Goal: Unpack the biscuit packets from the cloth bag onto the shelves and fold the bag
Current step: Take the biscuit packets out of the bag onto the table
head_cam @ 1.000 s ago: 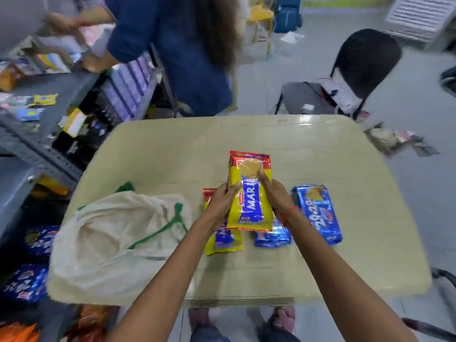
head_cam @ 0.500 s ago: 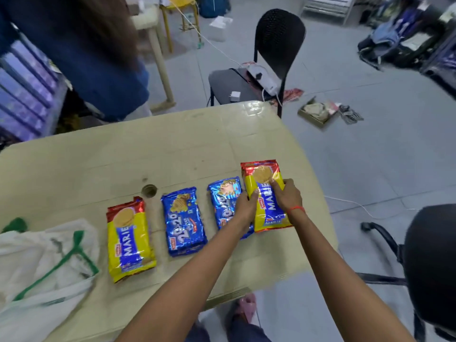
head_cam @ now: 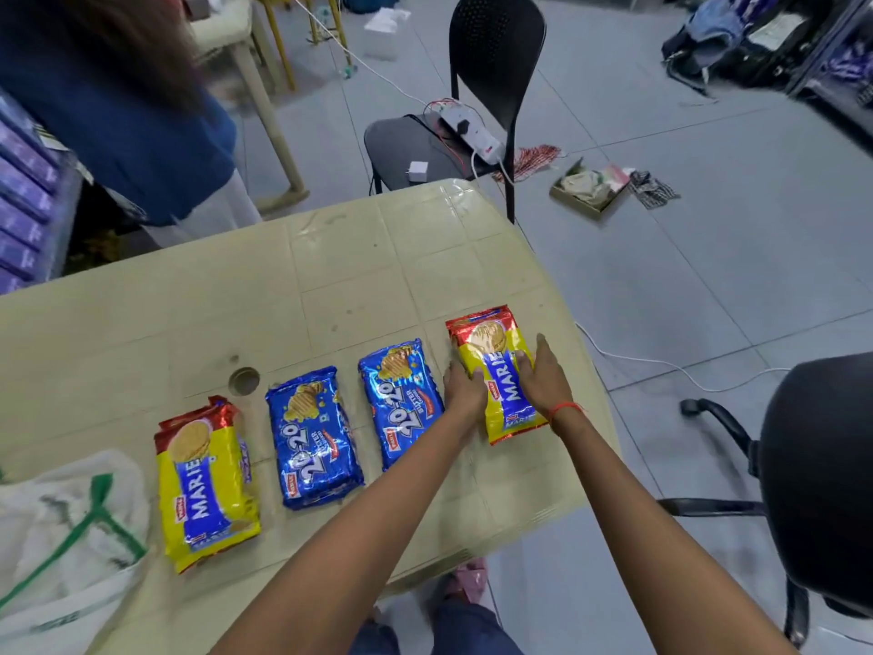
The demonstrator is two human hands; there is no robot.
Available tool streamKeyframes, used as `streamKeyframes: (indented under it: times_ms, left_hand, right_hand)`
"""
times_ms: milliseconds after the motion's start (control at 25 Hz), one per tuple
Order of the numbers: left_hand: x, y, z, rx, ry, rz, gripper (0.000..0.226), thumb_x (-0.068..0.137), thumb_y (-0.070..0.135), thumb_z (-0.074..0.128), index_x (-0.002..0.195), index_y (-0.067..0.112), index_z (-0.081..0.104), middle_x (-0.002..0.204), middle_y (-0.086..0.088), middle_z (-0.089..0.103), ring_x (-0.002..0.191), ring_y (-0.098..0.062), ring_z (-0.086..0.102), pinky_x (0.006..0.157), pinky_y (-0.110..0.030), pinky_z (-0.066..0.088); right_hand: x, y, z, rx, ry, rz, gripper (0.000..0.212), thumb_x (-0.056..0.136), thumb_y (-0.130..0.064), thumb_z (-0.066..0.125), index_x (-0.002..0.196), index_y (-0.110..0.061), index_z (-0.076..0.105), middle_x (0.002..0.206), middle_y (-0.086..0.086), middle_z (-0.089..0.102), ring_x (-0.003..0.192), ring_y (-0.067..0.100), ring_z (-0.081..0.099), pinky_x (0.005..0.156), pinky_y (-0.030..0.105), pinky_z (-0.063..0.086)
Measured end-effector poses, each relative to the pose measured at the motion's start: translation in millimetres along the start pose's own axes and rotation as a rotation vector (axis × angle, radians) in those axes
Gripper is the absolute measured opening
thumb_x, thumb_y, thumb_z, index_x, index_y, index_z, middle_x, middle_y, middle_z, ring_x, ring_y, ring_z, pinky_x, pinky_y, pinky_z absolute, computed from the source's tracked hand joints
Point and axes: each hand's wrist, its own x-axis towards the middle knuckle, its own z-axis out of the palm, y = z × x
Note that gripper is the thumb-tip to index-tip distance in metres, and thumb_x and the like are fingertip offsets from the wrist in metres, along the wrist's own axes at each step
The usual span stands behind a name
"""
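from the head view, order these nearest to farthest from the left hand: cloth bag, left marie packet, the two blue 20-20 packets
1. Right blue 20-20 packet, right beside the left hand.
2. Left blue 20-20 packet, mid-row.
3. Left Marie packet, further left.
4. Cloth bag, table's left end.

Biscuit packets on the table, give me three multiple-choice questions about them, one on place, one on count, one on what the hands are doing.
1. Where does the cloth bag lie relative to the row of packets?
A. at its left end
B. at its right end
C. on the black chair

2. How many blue 20-20 packets are on the table?
A. one
B. two
C. four

3. What are the left hand and right hand doing?
A. folding the bag
B. resting empty
C. both on the right Marie packet

Answers: 1 A, the bag sits beside the left Marie packet. 2 B, the left 20-20 packet and right 20-20 packet lie between the yellow ones. 3 C, a hand flanks each long side.
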Motion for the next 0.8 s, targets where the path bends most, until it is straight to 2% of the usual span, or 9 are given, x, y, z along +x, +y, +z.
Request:
streamKeyframes:
  times_ms: [80, 160, 280, 360, 440, 480, 520, 640, 800]
  left_hand:
    - [-6, -2, -5, -0.119, -0.062, 0.0, 0.055, 0.101, 0.018, 0.038, 0.151, 0.011, 0.015, 0.15, -0.012, 0.04, 0.129, -0.027, 0.051, 0.105, -0.041, 0.046]
    - [-12, -5, -9, -0.248, -0.163, -0.064, 0.059, 0.101, 0.018, 0.038, 0.152, 0.013, 0.008, 0.149, -0.01, 0.042, 0.127, -0.026, 0.052, 0.1, -0.033, 0.047]
    - [-20, -2, -9, -0.413, -0.3, -0.111, 0.048, 0.101, 0.015, 0.041, 0.147, 0.01, 0.029, 0.141, -0.018, 0.052, 0.122, -0.033, 0.056, 0.104, -0.046, 0.046]
    - [-26, 2, -16, -0.464, -0.307, -0.102, 0.043, 0.1, 0.016, 0.042, 0.142, 0.009, 0.036, 0.136, -0.018, 0.056, 0.113, -0.03, 0.063, 0.097, -0.046, 0.052]
    - [-37, 9, -37, -0.513, -0.289, -0.096, 0.036, 0.1, 0.017, 0.043, 0.135, 0.014, 0.041, 0.118, -0.01, 0.066, 0.081, -0.013, 0.075, 0.069, -0.033, 0.062]
    - [-43, 13, -53, -0.526, -0.268, -0.088, 0.034, 0.099, 0.017, 0.044, 0.133, 0.018, 0.042, 0.105, -0.004, 0.069, 0.065, -0.006, 0.074, 0.054, -0.026, 0.06]
    - [-48, 15, -71, -0.531, -0.234, -0.079, 0.034, 0.098, 0.018, 0.046, 0.132, 0.02, 0.044, 0.095, 0.002, 0.068, 0.057, -0.002, 0.071, 0.047, -0.023, 0.057]
    - [-66, 10, -138, -0.54, -0.106, -0.054, 0.025, 0.097, 0.021, 0.05, 0.122, 0.018, 0.05, 0.084, 0.004, 0.067, 0.052, -0.003, 0.07, 0.043, -0.021, 0.055]
    - [-90, -23, -225, -0.585, 0.103, -0.061, 0.013, 0.096, 0.015, 0.049, 0.109, 0.013, 0.053, 0.084, -0.006, 0.067, 0.04, -0.005, 0.066, 0.037, -0.02, 0.053]
  right_hand:
    - [-3, 3, 2, 0.03, 0.019, 0.011, 0.063, 0.099, -0.037, 0.038, 0.15, -0.007, 0.015, 0.156, 0.014, 0.027, 0.141, 0.031, 0.033, 0.115, 0.047, 0.032]
    - [-6, 8, 3, 0.101, -0.007, 0.05, 0.06, 0.099, -0.037, 0.038, 0.148, -0.006, 0.023, 0.151, 0.015, 0.037, 0.134, 0.032, 0.044, 0.11, 0.045, 0.04]
    - [-12, 12, 2, 0.228, -0.003, 0.056, 0.043, 0.1, -0.032, 0.039, 0.13, -0.002, 0.047, 0.131, 0.019, 0.059, 0.111, 0.033, 0.062, 0.094, 0.04, 0.051]
    - [-17, 5, 3, 0.293, 0.024, 0.044, 0.039, 0.099, -0.03, 0.041, 0.125, -0.002, 0.052, 0.126, 0.019, 0.063, 0.107, 0.034, 0.065, 0.093, 0.042, 0.052]
    - [-23, -14, 7, 0.321, 0.021, 0.01, 0.038, 0.099, -0.028, 0.042, 0.123, -0.002, 0.054, 0.123, 0.018, 0.064, 0.105, 0.033, 0.066, 0.092, 0.041, 0.052]
    - [-27, -26, 11, 0.325, 0.017, -0.013, 0.037, 0.099, -0.027, 0.042, 0.123, -0.002, 0.055, 0.121, 0.018, 0.065, 0.103, 0.032, 0.066, 0.091, 0.039, 0.052]
    - [-31, -40, 17, 0.325, 0.012, -0.039, 0.036, 0.099, -0.026, 0.041, 0.121, -0.003, 0.057, 0.119, 0.016, 0.066, 0.101, 0.031, 0.066, 0.09, 0.038, 0.052]
    - [-50, -85, 52, 0.316, -0.069, -0.118, 0.033, 0.097, -0.027, 0.042, 0.109, -0.005, 0.065, 0.103, 0.01, 0.067, 0.089, 0.022, 0.065, 0.084, 0.036, 0.052]
    - [-85, -129, 132, 0.334, -0.274, -0.112, 0.037, 0.091, -0.022, 0.044, 0.084, 0.01, 0.062, 0.079, 0.016, 0.058, 0.078, 0.023, 0.053, 0.072, 0.034, 0.042]
